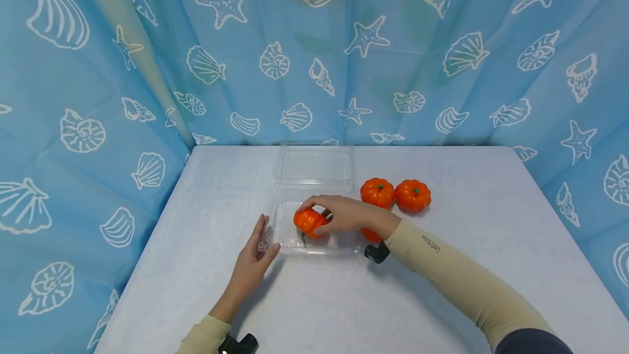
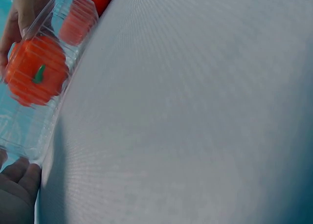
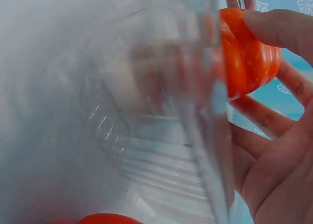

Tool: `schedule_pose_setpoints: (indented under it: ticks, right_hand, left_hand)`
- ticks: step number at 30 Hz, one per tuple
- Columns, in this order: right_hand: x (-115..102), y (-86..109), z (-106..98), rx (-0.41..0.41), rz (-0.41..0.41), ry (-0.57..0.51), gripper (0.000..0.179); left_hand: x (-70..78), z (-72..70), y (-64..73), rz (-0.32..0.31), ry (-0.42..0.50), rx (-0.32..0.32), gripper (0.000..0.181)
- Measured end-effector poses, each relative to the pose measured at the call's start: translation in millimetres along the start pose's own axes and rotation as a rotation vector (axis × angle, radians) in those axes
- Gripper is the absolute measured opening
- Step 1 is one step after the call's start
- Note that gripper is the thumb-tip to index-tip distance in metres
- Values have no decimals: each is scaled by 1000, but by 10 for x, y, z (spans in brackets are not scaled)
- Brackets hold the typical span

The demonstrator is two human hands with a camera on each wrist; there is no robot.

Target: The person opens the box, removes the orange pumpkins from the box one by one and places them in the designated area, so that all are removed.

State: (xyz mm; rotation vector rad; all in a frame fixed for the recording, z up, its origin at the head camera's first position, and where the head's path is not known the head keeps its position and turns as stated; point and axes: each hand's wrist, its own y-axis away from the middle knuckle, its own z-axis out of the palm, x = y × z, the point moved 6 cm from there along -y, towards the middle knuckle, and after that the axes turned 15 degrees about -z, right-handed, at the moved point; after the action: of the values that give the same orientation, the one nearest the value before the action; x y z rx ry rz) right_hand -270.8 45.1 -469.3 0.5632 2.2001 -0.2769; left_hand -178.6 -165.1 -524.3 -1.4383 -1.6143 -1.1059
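In the head view, my right hand grips a small orange pumpkin over the base of a clear plastic clamshell container. The pumpkin is tilted, its green stem toward me. In the right wrist view, the thumb and fingers lie around the pumpkin, partly behind the clear wall. My left hand touches the container's near left corner, thumb at the front and fingers along the left side. In the left wrist view, its fingertips meet the container's edge.
The container's lid lies folded back toward the curtain. Right of the container sit two more orange pumpkins, one nearer and one farther right. Another pumpkin is partly hidden under my right forearm. A white cloth covers the table.
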Motion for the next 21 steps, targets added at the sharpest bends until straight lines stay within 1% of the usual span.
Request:
schedule_pose_setpoints:
  ticks: [5, 10, 12, 16, 21]
  right_hand:
    - [6, 5, -16, 24, -32, -2, 56]
    - [16, 1, -9, 4, -83, 53, 58]
    - [29, 0, -6, 3, -91, 64, 58]
    - [68, -5, -12, 19, -91, 46, 56]
    - [80, 9, -46, 50, -63, 14, 51]
  left_hand:
    - [1, -4, 2, 15, -3, 11, 79]
    - [-13, -6, -5, 13, -4, 10, 78]
    - [-15, -5, -5, 10, 3, 7, 78]
    - [-11, -4, -2, -1, 10, 10, 79]
    - [7, -9, -2, -6, 20, 4, 78]
